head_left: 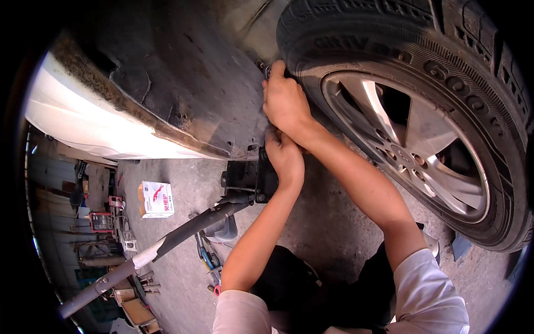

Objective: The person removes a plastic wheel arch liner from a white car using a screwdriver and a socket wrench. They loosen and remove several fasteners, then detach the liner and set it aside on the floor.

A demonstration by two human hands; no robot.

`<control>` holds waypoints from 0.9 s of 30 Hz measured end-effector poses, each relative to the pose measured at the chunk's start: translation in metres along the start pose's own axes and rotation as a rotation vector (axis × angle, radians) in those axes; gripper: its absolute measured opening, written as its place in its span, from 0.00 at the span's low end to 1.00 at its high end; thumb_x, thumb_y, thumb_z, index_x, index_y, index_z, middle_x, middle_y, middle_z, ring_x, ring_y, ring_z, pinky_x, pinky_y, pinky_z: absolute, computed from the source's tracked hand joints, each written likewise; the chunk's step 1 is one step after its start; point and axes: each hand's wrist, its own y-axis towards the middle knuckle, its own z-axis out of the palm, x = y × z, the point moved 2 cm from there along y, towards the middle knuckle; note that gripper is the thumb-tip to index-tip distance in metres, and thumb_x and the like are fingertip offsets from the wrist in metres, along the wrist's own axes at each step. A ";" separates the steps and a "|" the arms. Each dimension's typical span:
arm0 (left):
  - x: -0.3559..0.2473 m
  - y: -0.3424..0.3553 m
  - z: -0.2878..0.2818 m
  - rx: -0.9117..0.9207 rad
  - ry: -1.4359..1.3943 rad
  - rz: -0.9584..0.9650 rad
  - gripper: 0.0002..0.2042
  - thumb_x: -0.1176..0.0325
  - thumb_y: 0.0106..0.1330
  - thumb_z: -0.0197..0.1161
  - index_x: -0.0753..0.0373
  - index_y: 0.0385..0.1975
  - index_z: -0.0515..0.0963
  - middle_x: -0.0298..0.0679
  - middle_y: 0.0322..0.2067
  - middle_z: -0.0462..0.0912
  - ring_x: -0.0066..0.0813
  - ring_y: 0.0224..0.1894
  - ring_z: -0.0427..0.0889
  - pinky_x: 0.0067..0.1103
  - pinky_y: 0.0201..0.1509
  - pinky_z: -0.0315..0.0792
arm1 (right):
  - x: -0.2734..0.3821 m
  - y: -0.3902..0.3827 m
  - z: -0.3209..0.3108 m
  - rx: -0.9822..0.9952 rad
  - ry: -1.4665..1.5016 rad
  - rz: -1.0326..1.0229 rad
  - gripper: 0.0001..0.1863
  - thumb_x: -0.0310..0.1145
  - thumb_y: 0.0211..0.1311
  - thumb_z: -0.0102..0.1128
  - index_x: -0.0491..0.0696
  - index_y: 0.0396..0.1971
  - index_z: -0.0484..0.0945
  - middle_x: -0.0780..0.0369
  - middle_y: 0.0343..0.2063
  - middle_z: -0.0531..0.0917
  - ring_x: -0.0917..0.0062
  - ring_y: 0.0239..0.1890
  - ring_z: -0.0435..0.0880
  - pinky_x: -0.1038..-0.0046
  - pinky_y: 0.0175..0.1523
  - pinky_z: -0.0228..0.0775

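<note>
My right hand [286, 104] is closed high up between the dark wheel arch liner [183, 72] and the tyre [345, 53]. Its thumb and fingers grip a small shiny metal tool [267, 72], mostly hidden, beside a fastener at the liner's edge. Just below, my left hand [286, 162] has its fingers curled in at the liner's lower corner, beneath the right wrist. What those fingers hold, if anything, is out of sight. The spoked alloy wheel [406, 150] stands close to the right of both hands.
Below the liner, a black jack [242, 177] sits with its long handle [161, 250] slanting down left. The white car body [111, 128] curves along the left. A white and brown box [157, 199], hand tools [206, 256] and a red-framed machine [101, 222] stand on the concrete floor.
</note>
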 end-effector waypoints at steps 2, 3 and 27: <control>-0.010 -0.008 0.003 -0.034 0.070 0.020 0.11 0.68 0.68 0.49 0.70 0.41 0.68 0.32 0.25 0.73 0.15 0.22 0.68 0.17 0.22 0.61 | 0.000 -0.002 0.000 -0.001 0.006 0.002 0.15 0.28 0.54 0.55 0.38 0.34 0.59 0.45 0.18 0.79 0.52 0.26 0.82 0.57 0.33 0.75; -0.012 -0.009 0.003 -0.051 0.105 0.030 0.11 0.68 0.68 0.49 0.70 0.42 0.68 0.33 0.25 0.74 0.17 0.23 0.70 0.18 0.24 0.63 | -0.001 -0.003 0.001 -0.001 0.009 0.003 0.15 0.28 0.54 0.55 0.38 0.35 0.59 0.45 0.19 0.79 0.52 0.26 0.82 0.57 0.32 0.75; 0.078 0.063 0.001 0.152 -0.110 -0.007 0.14 0.59 0.69 0.47 0.63 0.44 0.68 0.40 0.34 0.77 0.29 0.26 0.78 0.21 0.25 0.71 | -0.007 -0.006 0.006 -0.135 -0.200 -0.154 0.20 0.35 0.59 0.54 0.39 0.46 0.64 0.47 0.18 0.79 0.54 0.25 0.81 0.56 0.27 0.73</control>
